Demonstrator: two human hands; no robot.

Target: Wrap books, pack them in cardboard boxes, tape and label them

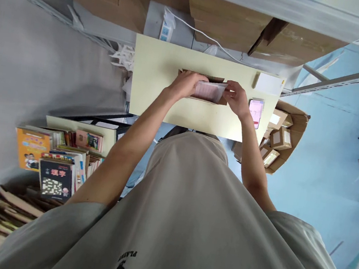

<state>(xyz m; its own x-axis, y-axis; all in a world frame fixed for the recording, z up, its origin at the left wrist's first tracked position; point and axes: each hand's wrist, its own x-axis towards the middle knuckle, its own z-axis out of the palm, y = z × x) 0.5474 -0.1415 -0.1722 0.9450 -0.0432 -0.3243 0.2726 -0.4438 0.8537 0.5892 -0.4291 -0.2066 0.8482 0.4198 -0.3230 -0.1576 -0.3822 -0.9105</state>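
An open cardboard box (223, 101) lies on the pale yellow table in front of me. Set into its opening is a flat packet in translucent wrapping (209, 91), with faint pinkish contents. My left hand (186, 84) reaches over the box's left end, its fingers bent onto the packet's upper left edge. At the other end, my right hand (236, 99) pinches the packet's upper right corner. Both hands are closed. The box's inside is mostly hidden by the packet and my fingers.
A lit phone (254, 113) and a white box (269, 83) lie on the table's right side (231, 126). A large carton (295, 140) of small boxes stands right of it. Books (55, 179) are stacked lower left. Big cartons (229, 18) line the shelf behind.
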